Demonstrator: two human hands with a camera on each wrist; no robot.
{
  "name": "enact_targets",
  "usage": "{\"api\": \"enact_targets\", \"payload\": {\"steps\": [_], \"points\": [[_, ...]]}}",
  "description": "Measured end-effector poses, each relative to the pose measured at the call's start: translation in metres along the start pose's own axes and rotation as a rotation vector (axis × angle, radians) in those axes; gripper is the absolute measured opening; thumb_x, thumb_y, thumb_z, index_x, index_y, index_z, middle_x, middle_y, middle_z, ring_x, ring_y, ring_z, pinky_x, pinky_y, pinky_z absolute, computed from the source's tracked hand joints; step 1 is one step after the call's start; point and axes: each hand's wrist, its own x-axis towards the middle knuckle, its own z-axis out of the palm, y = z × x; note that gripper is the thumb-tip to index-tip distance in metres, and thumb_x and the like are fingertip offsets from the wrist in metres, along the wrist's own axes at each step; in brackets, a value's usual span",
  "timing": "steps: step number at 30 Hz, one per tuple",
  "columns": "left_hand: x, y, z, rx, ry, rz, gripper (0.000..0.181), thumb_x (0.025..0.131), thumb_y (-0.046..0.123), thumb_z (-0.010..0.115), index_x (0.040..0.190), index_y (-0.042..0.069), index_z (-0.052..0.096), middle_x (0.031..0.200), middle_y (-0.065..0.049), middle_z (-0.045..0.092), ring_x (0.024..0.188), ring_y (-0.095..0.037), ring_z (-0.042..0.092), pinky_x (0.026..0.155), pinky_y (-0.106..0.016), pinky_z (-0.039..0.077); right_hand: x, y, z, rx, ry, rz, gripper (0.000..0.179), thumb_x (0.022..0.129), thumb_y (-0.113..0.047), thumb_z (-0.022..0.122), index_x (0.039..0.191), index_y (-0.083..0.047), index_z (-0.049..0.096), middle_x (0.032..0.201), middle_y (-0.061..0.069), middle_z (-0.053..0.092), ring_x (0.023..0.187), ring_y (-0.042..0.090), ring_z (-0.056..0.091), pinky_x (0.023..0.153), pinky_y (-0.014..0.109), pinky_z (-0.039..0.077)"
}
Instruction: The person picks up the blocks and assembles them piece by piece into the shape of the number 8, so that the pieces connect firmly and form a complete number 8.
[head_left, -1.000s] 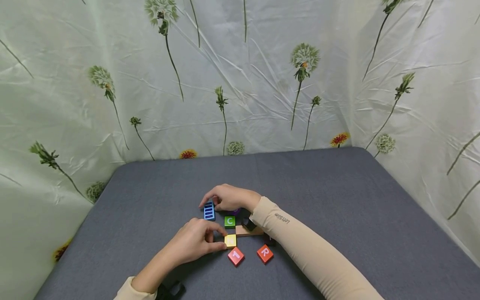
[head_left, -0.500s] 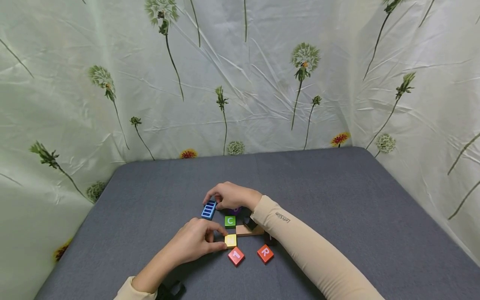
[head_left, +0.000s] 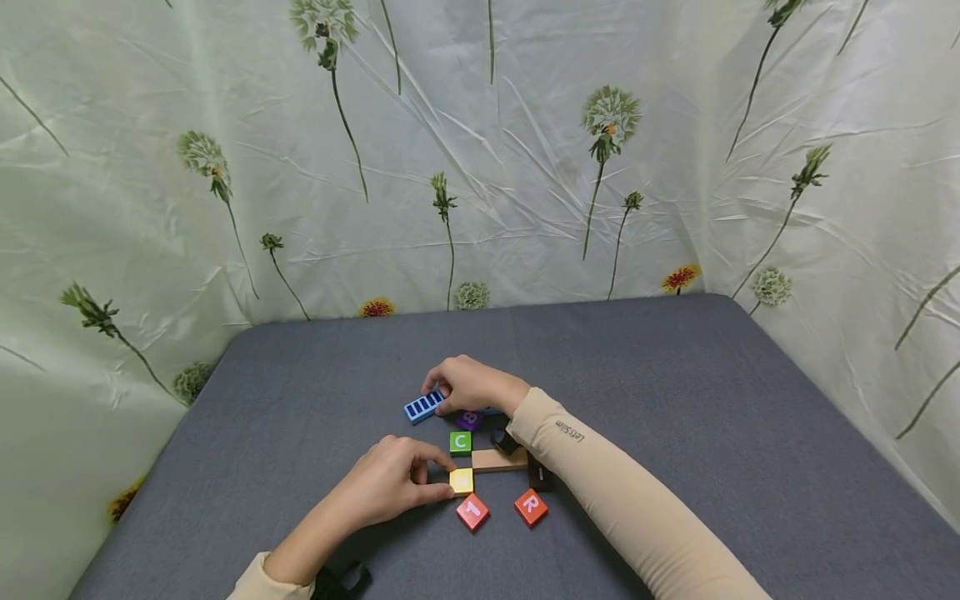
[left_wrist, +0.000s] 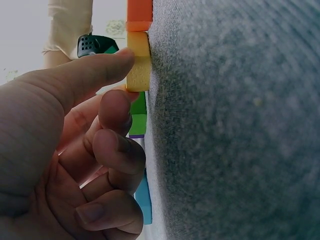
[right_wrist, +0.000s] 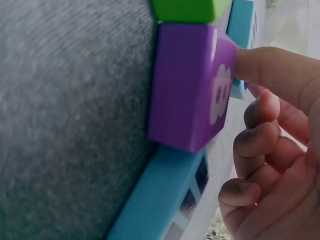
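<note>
My left hand [head_left: 393,477] pinches a yellow block [head_left: 462,482] between thumb and index finger; the left wrist view shows the same yellow block [left_wrist: 139,70] resting on the cloth. Farther back, my right hand [head_left: 474,388] holds the right end of a blue block with dark stripes [head_left: 422,407], between thumb and fingers. This block lies slanted, its left end nearer me. Just right of it is a purple letter block [head_left: 470,419], seen closely in the right wrist view with a second blue striped block [right_wrist: 165,200] beside it. A green C block [head_left: 461,442] sits between the two hands.
A plain wooden strip [head_left: 497,460] lies right of the green and yellow blocks, its far end near a black piece [head_left: 540,473] beside my right sleeve. Closer to me are a pinkish-red block [head_left: 472,512] and an orange-red R block [head_left: 531,507]. Grey cloth [head_left: 360,375] covers the table.
The right hand has turned the blue striped block from nearly upright in the head view to a slant, shifting slightly right and away. The left hand and yellow block stay put.
</note>
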Motion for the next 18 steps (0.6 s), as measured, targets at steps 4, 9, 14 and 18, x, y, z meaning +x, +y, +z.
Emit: {"api": "enact_targets", "payload": {"steps": [4, 9, 14, 18], "points": [[0.0, 0.0, 0.0, 0.004, -0.003, -0.006, 0.017, 0.091, 0.032, 0.088, 0.105, 0.024, 0.082, 0.06, 0.017, 0.055, 0.052, 0.003, 0.044, 0.051, -0.02, 0.034, -0.002, 0.002, -0.002, -0.003, 0.008, 0.004, 0.027, 0.098, -0.011, 0.08, 0.125, -0.007, 0.076, 0.078, -0.004, 0.053, 0.069, 0.008, 0.046, 0.065, 0.021, 0.036], [0.001, 0.0, 0.0, 0.009, -0.008, -0.02, 0.017, 0.091, 0.033, 0.088, 0.105, 0.025, 0.082, 0.061, 0.017, 0.055, 0.053, 0.003, 0.043, 0.052, -0.02, 0.033, -0.01, 0.004, -0.006, -0.001, 0.026, 0.005, 0.026, 0.098, -0.012, 0.079, 0.124, -0.008, 0.076, 0.076, -0.004, 0.054, 0.066, 0.008, 0.046, 0.064, 0.022, 0.037], [0.001, 0.0, 0.0, 0.009, -0.01, -0.026, 0.017, 0.091, 0.033, 0.088, 0.105, 0.026, 0.082, 0.061, 0.017, 0.054, 0.053, 0.003, 0.043, 0.052, -0.02, 0.033, -0.018, 0.006, -0.012, 0.007, 0.042, 0.003, 0.027, 0.098, -0.014, 0.08, 0.123, -0.007, 0.076, 0.074, -0.005, 0.053, 0.064, 0.008, 0.045, 0.063, 0.022, 0.036], [0.001, 0.001, 0.0, 0.009, -0.011, -0.027, 0.018, 0.091, 0.033, 0.088, 0.106, 0.025, 0.082, 0.06, 0.016, 0.054, 0.053, 0.002, 0.044, 0.052, -0.021, 0.034, -0.025, 0.006, -0.015, 0.001, 0.044, 0.007, 0.028, 0.098, -0.017, 0.08, 0.123, -0.007, 0.076, 0.073, -0.005, 0.052, 0.063, 0.007, 0.044, 0.063, 0.022, 0.035]]}}
